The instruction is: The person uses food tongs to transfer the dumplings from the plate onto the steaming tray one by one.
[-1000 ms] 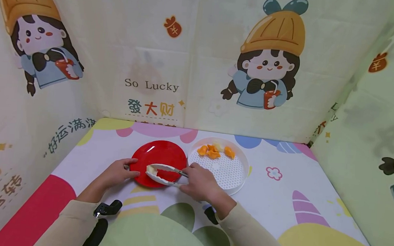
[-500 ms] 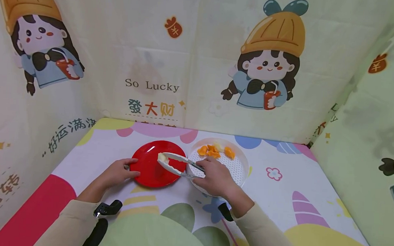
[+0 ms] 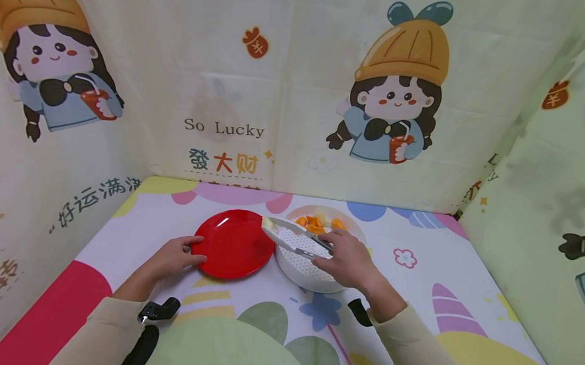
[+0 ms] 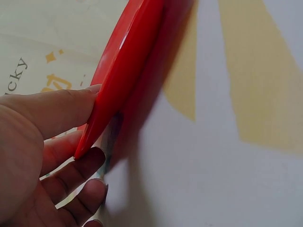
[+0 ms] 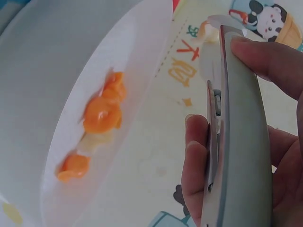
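In the head view my left hand grips the near-left rim of a red plate. The left wrist view shows the thumb on one face of the plate and fingers on the other. My right hand holds a pair of white-and-metal tongs, seen edge-on in the right wrist view. Between the tongs' tips is a small pale dumpling, over the gap between plate and steamer tray. The white perforated steamer tray stands right of the plate, with several orange dumplings and a pale one at its back.
A colourful patterned cloth covers the table. A cream printed curtain closes off the back and both sides. Black straps sit at the wrists.
My right hand has moved right and slightly back with the tongs and pale dumpling, from over the plate to the steamer tray's left edge. The left hand stays on the plate.
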`<state>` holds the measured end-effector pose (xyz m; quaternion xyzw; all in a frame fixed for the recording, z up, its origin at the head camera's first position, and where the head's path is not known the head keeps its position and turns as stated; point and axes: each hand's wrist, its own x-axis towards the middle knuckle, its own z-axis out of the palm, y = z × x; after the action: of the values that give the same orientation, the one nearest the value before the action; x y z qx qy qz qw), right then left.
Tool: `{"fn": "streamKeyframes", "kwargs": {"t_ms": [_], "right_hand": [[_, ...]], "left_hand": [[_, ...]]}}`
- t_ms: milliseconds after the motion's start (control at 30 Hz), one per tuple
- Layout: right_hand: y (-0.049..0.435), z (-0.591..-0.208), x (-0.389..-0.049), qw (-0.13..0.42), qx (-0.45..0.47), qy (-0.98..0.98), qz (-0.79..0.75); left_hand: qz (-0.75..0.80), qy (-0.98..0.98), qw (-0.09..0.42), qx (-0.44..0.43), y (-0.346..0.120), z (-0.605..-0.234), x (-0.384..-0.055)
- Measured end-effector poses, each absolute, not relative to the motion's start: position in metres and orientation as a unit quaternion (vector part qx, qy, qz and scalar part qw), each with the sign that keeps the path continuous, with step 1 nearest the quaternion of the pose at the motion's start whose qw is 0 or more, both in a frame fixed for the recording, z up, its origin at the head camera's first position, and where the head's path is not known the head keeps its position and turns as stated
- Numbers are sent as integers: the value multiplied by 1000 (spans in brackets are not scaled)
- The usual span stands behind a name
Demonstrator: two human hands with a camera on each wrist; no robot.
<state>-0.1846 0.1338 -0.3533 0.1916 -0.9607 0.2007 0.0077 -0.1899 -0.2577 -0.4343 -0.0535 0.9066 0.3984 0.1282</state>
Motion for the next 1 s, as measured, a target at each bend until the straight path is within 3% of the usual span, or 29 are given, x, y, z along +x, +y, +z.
{"fn": "streamKeyframes", "kwargs": {"t_ms": [300, 1000], "right_hand": [[156, -354, -187, 27, 180, -966, 184], [184, -369, -198, -5, 119, -979, 166]], "left_hand": [[400, 905, 131, -56, -258, -436, -190], [401, 905, 130, -55, -259, -438, -193]]}}
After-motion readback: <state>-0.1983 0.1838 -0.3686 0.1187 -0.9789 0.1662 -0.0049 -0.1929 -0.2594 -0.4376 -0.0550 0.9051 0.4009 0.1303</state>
